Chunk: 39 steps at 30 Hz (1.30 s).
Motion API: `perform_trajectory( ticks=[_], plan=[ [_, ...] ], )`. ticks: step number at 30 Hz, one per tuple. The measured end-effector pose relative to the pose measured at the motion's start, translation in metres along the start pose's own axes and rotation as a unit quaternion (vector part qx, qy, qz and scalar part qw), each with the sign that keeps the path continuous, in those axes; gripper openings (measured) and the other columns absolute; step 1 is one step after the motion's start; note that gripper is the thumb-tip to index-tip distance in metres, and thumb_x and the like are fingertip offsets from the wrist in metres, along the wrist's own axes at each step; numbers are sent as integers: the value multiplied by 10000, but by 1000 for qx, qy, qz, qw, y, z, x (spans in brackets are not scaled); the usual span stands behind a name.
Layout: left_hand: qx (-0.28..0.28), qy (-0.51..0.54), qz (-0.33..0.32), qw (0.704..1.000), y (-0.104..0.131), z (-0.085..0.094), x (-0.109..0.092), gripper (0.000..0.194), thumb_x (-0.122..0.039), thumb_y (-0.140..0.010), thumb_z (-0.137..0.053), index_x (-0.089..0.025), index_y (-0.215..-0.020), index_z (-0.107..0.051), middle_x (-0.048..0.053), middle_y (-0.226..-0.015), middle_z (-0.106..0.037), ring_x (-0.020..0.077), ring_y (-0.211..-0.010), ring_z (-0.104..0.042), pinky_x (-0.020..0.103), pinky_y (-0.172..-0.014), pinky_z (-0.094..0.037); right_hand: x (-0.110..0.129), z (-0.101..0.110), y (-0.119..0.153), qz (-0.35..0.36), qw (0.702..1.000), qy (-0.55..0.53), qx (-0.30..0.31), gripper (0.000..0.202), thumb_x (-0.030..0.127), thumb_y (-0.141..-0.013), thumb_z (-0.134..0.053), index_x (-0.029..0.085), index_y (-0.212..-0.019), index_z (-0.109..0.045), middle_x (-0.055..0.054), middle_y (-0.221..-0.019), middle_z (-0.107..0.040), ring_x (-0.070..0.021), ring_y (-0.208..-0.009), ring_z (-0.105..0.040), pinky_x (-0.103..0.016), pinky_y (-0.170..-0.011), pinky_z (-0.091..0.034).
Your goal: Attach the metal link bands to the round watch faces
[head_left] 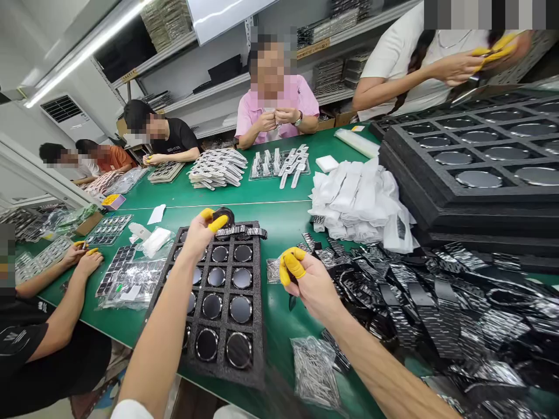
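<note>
My left hand, with yellow finger cots, grips a dark round watch case over the far end of a black foam tray. A dark metal link watch band stretches to the right beside the case; I cannot tell whether they are joined. Round watch faces sit in the tray's compartments, partly hidden by my left forearm. My right hand, also wearing yellow finger cots, is closed to the right of the tray. A small dark pointed tool pokes down from its fingers; its exact kind is unclear.
Black link bands are heaped at right, below white wrapped bundles. Stacked foam trays rise behind them. A bag of metal pins lies near the front edge. Co-workers sit around the green table, one close at left.
</note>
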<state>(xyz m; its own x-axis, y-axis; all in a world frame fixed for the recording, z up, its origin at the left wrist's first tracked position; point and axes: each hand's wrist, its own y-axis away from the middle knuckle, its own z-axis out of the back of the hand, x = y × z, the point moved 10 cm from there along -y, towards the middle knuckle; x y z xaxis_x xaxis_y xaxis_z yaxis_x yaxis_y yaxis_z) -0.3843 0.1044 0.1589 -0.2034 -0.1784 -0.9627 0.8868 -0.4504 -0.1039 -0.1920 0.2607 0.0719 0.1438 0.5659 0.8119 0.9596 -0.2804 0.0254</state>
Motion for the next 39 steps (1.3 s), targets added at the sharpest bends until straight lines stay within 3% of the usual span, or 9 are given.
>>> perform_trajectory(
  ticks=[2,5,7,9,12,15,17,33,39],
  plan=[
    [52,149,39,987,14,-44,7,597,-554,-666,-937,-198,-979,-574,64,-1067,-744,218,-887,-746,309,-697,-609,-5,-2,0,-1,1000,-1,5,559,699,-803,-838,193,-828,-601,50,-572,-599,-45,-403,-377,-191,-411,-237],
    [133,197,59,969,41,-100,20,536,-556,-798,-865,-193,-1037,-552,94,-1057,-763,192,-759,-742,272,-582,-570,-11,-3,0,-4,1000,-2,9,535,678,-813,-836,188,-848,-625,39,-599,-621,-52,-413,-406,-197,-419,-257],
    [163,155,15,974,55,-119,22,391,-467,-902,-792,-187,-1061,-571,77,-1009,-760,159,-745,-719,255,-611,-564,-15,-4,-1,-5,1000,3,15,524,664,-806,-843,179,-846,-648,24,-609,-638,-60,-418,-422,-202,-414,-263],
    [193,93,-49,976,66,-128,19,241,-308,-965,-715,-186,-1149,-618,88,-1107,-758,171,-914,-739,289,-795,-605,-16,-6,-3,-3,1000,10,23,517,652,-799,-846,169,-822,-663,16,-597,-637,-63,-416,-423,-207,-409,-261],
    [222,-7,-168,960,77,-128,6,369,-101,-960,-607,-217,-1307,-658,106,-1325,-711,213,-1220,-686,354,-1048,-562,-18,-9,-5,-12,999,17,37,499,622,-792,-856,165,-767,-658,17,-563,-625,-58,-397,-404,-211,-399,-245],
    [228,-94,-280,928,85,-125,-6,572,13,-914,-518,-259,-1400,-647,94,-1354,-693,208,-1270,-659,362,-1093,-544,-20,-13,-5,-29,998,23,54,460,564,-780,-878,166,-728,-653,17,-549,-632,-57,-386,-402,-212,-391,-237],
    [231,-122,-317,912,89,-124,-8,676,52,-877,-481,-274,-1455,-613,93,-1379,-682,206,-1291,-651,363,-1106,-544,-20,-14,-5,-33,997,27,68,451,550,-775,-883,166,-715,-655,19,-535,-630,-57,-377,-397,-215,-388,-243],
    [228,-177,-315,904,90,-123,-4,725,77,-846,-447,-284,-1452,-615,78,-1450,-656,204,-1335,-638,372,-1142,-546,-22,-6,-6,-45,996,36,68,469,583,-817,-848,160,-733,-665,31,-495,-582,-57,-384,-381,-208,-399,-231],
    [213,-224,-310,899,91,-125,-4,653,16,-907,-442,-276,-1469,-599,109,-1397,-626,240,-1279,-634,421,-1094,-566,-30,-6,-4,-87,994,-58,34,505,594,-773,-887,186,-738,-591,68,-463,-528,-40,-358,-303,-190,-385,-218]
  ],
)
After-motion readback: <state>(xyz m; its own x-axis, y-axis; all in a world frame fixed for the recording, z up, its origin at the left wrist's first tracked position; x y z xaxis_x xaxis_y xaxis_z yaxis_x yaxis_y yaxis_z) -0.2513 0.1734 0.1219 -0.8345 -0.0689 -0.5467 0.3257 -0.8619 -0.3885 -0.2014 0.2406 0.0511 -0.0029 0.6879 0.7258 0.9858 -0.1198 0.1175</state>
